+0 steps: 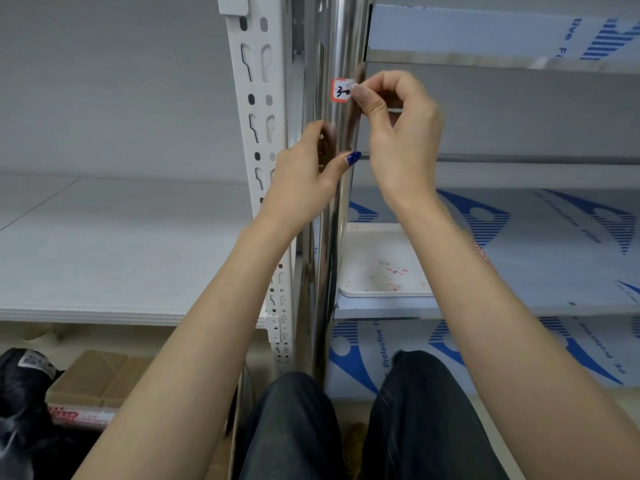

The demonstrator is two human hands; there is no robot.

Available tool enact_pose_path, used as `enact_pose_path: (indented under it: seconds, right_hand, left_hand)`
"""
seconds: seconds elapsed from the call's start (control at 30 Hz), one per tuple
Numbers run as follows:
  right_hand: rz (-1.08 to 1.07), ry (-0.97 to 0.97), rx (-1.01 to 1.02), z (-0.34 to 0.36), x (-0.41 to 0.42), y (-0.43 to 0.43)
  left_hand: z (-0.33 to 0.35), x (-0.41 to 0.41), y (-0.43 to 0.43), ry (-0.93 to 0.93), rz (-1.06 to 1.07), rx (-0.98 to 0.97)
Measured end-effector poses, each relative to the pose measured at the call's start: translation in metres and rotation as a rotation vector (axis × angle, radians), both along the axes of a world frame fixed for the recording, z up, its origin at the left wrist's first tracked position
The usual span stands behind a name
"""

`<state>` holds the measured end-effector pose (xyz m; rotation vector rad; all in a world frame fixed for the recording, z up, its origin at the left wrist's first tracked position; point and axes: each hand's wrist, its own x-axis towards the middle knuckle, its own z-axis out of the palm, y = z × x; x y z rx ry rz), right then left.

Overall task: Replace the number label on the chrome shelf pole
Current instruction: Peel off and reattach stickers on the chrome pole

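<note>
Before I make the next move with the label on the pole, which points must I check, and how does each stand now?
1. Small white label with red border sits on the shiny chrome pole: ok.
2. Right hand grip pinches the label's right edge: ok.
3. Left hand holds the pole below the label: ok.
4. Label edge already lifted: cannot tell.
5. White plastic tray with scraps lies on the film-covered shelf below: ok.

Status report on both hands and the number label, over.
Right hand pinches right edge of number label on chrome pole. Left hand grips pole below it. Nothing blocks the label.
</note>
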<state>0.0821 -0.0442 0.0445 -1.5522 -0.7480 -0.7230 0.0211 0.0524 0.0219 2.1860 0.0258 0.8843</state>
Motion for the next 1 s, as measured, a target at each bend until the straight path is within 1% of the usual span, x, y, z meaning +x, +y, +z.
enact_pose_path:
  seconds: [0.2, 0.5, 0.57, 0.63, 0.8, 0.87, 1.0]
  right_hand:
    - [0.044, 0.117, 0.072, 0.001, -0.005, 0.003]
    - [-0.012, 0.122, 0.065, 0.002, -0.011, 0.006]
    - [-0.014, 0.152, 0.105, 0.005, -0.011, 0.005]
    - [0.027, 0.198, 0.182, 0.009, -0.008, 0.002]
    - [0.121, 0.247, 0.143, 0.007, -0.014, -0.008]
    - [0.173, 0.313, 0.185, 0.006, -0.016, -0.012]
    - [0.308, 0.563, 0.28, 0.001, -0.023, -0.02]
  left_hand:
    - [0.0, -0.001, -0.001, 0.005, -0.003, -0.007]
    - [0.001, -0.002, -0.003, 0.018, 0.0, -0.006]
    - [0.001, -0.003, -0.003, 0.03, 0.002, -0.006]
    - [0.001, -0.003, -0.003, 0.035, 0.002, -0.011]
    - [0.001, -0.003, -0.004, 0.041, 0.01, -0.022]
    - [0.0, -0.003, -0.007, 0.031, 0.011, -0.037]
    - [-0.001, -0.004, -0.007, 0.025, 0.032, -0.065]
